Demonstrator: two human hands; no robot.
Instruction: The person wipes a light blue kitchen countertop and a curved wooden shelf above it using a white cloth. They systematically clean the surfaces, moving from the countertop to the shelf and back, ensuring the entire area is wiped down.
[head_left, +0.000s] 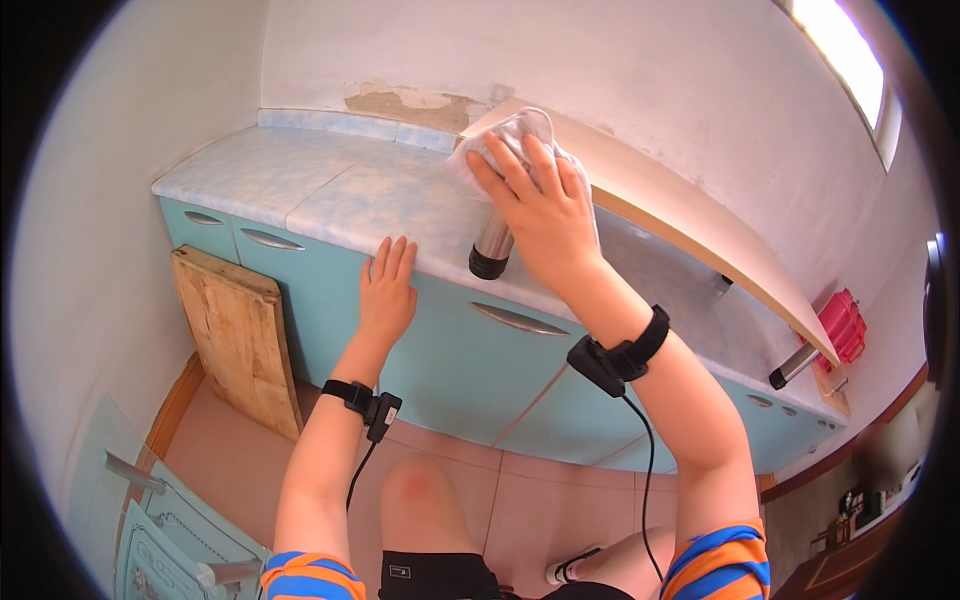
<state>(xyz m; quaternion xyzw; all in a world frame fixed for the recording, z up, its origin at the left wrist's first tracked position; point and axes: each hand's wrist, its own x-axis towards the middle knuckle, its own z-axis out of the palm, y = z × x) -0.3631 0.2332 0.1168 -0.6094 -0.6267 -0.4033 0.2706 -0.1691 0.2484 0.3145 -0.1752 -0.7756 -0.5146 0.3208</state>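
My right hand (551, 217) presses a white cloth (531, 124) against the left end of a raised wooden shelf board (675, 195), its fingers spread over the cloth. Below that hand, a metal leg with a black foot (491, 251) reaches down to the counter's front area. My left hand (388, 289) rests with its fingertips on the front edge of the marbled blue-white countertop (405, 199), holding nothing. Both wrists wear black straps with small cabled devices.
A thick wooden board (236, 337) leans on the turquoise cabinets (465, 360) at left. A glass-topped stand (187, 517) is at lower left. A pink plastic object (841, 322) stands beyond the shelf's right end, near another metal leg (795, 365).
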